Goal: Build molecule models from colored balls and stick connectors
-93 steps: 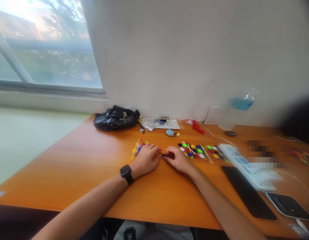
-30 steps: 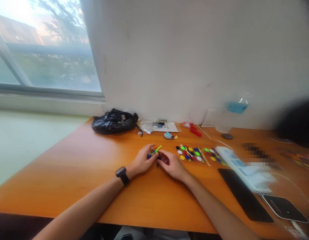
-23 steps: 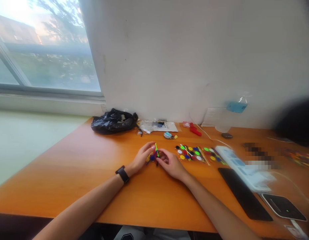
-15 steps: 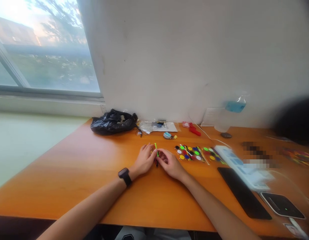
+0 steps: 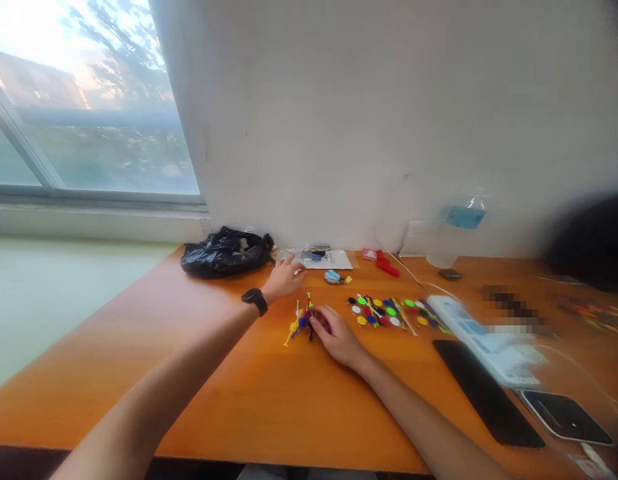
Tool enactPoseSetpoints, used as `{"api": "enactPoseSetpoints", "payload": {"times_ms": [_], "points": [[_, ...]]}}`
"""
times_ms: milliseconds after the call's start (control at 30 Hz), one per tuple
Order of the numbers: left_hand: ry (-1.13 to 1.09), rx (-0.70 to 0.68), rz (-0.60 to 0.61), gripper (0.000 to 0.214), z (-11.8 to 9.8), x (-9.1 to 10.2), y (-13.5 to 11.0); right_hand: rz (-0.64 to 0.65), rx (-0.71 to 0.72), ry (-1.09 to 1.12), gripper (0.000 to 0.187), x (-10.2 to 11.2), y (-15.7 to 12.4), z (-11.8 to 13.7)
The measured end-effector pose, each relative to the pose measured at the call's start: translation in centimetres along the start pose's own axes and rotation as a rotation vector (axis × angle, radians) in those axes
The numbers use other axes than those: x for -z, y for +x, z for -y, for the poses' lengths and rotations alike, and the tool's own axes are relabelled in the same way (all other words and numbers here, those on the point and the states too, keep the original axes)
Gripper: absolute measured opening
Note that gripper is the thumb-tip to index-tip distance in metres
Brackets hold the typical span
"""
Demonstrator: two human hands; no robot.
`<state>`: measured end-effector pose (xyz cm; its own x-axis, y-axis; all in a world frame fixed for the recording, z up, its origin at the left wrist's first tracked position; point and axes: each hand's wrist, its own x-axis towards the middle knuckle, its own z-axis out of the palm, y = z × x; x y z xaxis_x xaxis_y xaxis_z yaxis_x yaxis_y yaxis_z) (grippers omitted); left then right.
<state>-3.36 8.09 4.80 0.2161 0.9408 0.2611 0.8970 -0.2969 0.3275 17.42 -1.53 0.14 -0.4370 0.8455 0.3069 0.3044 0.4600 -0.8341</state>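
Note:
My left hand (image 5: 283,278), with a black watch on its wrist, reaches far across the orange table (image 5: 189,353) toward a clear plastic packet (image 5: 323,259) near the wall; its fingers are loosely stretched and hold nothing that I can see. My right hand (image 5: 333,333) rests on the table, its fingers curled at a small bundle of coloured plastic sticks (image 5: 301,319). Just right of that hand lies a spread of small coloured discs (image 5: 383,311).
A crumpled black bag (image 5: 223,251) lies at the back left by the wall. A red plastic piece (image 5: 386,263), a white power strip (image 5: 481,330), a black phone (image 5: 486,392) and a second device (image 5: 566,417) lie to the right. A window is at the left.
My left hand has let go of the stick bundle and moved away to the back of the table. The sticks now lie by my right hand.

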Motion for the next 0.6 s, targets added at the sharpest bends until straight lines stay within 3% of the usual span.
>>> {"api": "enactPoseSetpoints", "payload": {"times_ms": [167,333,600], "points": [[0.07,0.085,0.077,0.038,0.7,-0.4,2.7,0.013,0.019,0.028,0.032,0.0,-0.2,0.0],[0.12,0.049,0.111,0.04,1.3,-0.8,3.0,0.019,0.033,0.01,0.03,-0.1,-0.2,0.0],[0.163,0.011,0.041,0.041,1.5,0.0,2.7,0.013,0.039,-0.006,0.029,0.0,-0.1,0.1]]}}
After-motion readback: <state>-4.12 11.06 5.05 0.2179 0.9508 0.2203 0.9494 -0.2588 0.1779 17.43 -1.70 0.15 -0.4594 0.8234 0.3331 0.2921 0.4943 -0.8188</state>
